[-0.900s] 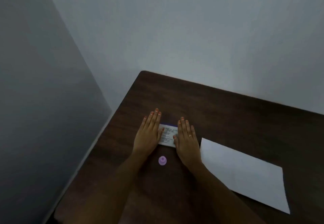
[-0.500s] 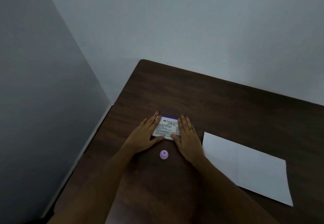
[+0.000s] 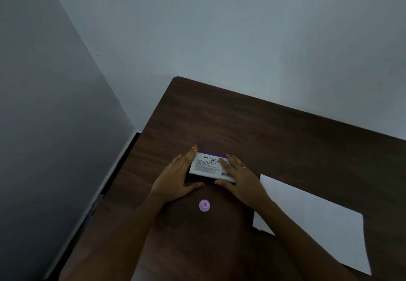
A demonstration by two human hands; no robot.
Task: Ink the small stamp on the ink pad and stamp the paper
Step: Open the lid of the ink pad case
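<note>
The ink pad (image 3: 207,164) is a flat purple case with a white printed label on its lid, lying on the dark wooden table (image 3: 274,131). My left hand (image 3: 175,177) grips its left end, thumb at the front edge. My right hand (image 3: 240,176) grips its right end, fingers over the lid, thumb at the front. The lid's front edge looks slightly raised above the dark base. The small stamp (image 3: 204,205), round and light purple, stands alone on the table just in front of the pad. A white sheet of paper (image 3: 316,221) lies flat to the right.
The table sits in a room corner, with a grey wall (image 3: 55,105) close on the left and a pale wall (image 3: 241,34) behind. A narrow gap runs between the table's left edge and the wall.
Both hands have gone from lying flat beside the ink pad to gripping its ends with thumbs at the front. The lid's front edge has lifted a little. The stamp and paper have stayed put.
</note>
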